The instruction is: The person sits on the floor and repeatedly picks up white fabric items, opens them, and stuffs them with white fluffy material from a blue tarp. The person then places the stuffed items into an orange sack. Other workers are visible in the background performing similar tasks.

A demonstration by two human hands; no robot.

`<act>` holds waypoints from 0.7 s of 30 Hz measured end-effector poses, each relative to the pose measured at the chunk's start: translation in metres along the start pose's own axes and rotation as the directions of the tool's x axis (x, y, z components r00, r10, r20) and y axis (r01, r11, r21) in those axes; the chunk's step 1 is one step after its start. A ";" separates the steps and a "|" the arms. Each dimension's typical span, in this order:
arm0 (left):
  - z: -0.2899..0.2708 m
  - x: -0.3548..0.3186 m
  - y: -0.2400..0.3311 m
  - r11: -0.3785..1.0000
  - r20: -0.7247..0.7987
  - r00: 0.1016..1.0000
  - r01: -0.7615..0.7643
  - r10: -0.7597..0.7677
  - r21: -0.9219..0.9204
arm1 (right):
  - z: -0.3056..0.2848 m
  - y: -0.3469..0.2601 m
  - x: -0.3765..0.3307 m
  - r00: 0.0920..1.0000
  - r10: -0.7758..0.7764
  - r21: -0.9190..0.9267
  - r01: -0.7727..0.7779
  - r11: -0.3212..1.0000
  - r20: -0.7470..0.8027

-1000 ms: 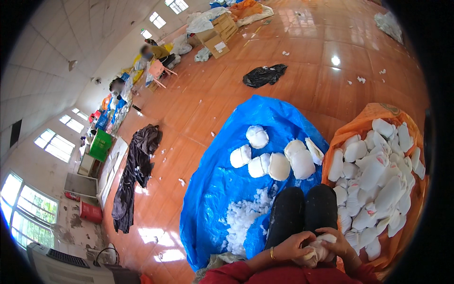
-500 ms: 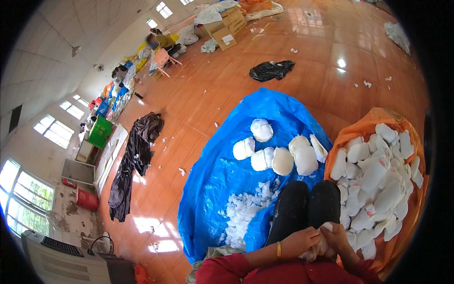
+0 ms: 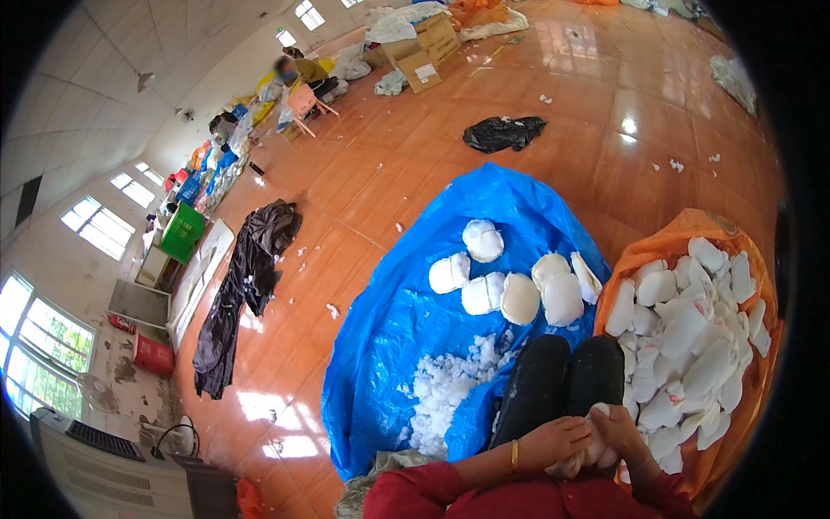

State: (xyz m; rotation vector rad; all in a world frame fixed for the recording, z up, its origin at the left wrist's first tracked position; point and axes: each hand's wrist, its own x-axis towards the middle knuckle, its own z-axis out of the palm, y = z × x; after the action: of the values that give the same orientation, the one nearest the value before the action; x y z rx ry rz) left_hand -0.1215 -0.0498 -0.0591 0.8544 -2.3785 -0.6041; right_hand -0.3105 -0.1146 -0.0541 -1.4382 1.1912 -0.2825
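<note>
Over my lap, my left hand (image 3: 556, 441) and my right hand (image 3: 619, 432) are close together, their fingers closed on a small pale cloth piece (image 3: 566, 468). My fingers cover most of it, so its full shape is hidden. Beyond my knees, several plump white stuffed pads (image 3: 563, 300) lie on a blue plastic sheet (image 3: 372, 363). Loose white stuffing (image 3: 445, 385) is heaped on that sheet, left of my legs. To my right, many flat white cloth pieces (image 3: 692, 346) fill an orange sack (image 3: 635, 251).
Dark crumpled cloth (image 3: 242, 294) and a black plastic bag (image 3: 504, 132) lie on the tiled floor. A person (image 3: 304, 78) sits by a pink chair (image 3: 304, 102) at the far left, near cardboard boxes (image 3: 419, 69). A green crate (image 3: 182, 232) stands along the left wall.
The view has shifted slightly. My left fingers have moved a little over the cloth piece, and my right hand has turned slightly. Both hands still grip it.
</note>
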 end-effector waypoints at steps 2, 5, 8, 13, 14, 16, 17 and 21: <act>0.004 -0.001 -0.004 0.999 -0.011 0.999 -0.044 0.045 0.019 | 0.002 -0.003 0.001 1.000 0.012 0.010 -0.012 1.000 0.013; 0.010 -0.004 0.000 0.999 -0.100 0.994 -0.041 0.042 0.014 | 0.000 0.000 0.002 0.999 0.024 0.050 -0.025 0.998 0.023; 0.012 -0.009 0.009 0.999 -0.225 0.974 0.036 -0.043 -0.031 | -0.005 0.004 0.001 0.996 0.060 0.136 -0.068 0.988 0.065; 0.008 -0.005 0.008 0.990 -0.212 0.969 0.138 -0.131 0.019 | -0.005 -0.007 -0.002 0.999 0.041 0.151 -0.041 0.988 0.007; 0.008 -0.004 0.007 0.993 -0.222 0.969 0.117 -0.110 0.021 | -0.005 -0.008 -0.002 1.000 0.023 0.133 -0.022 0.991 -0.010; 0.011 -0.005 0.003 0.997 -0.240 0.968 0.075 -0.066 0.028 | -0.005 -0.007 -0.002 0.999 0.033 0.119 -0.032 0.992 -0.005; 0.012 -0.004 0.001 0.999 -0.229 0.973 0.044 -0.036 0.032 | -0.006 -0.006 -0.002 0.999 0.036 0.113 -0.036 0.993 -0.003; 0.024 0.004 -0.003 0.999 -0.119 0.993 -0.021 0.025 0.031 | -0.010 0.003 -0.002 0.991 0.081 0.211 -0.103 0.972 0.110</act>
State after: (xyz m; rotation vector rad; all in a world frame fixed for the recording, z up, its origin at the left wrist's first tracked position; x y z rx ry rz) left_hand -0.1380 -0.0489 -0.0776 0.8502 -2.2910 -0.4956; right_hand -0.3202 -0.1183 -0.0534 -1.1910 1.1066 -0.2638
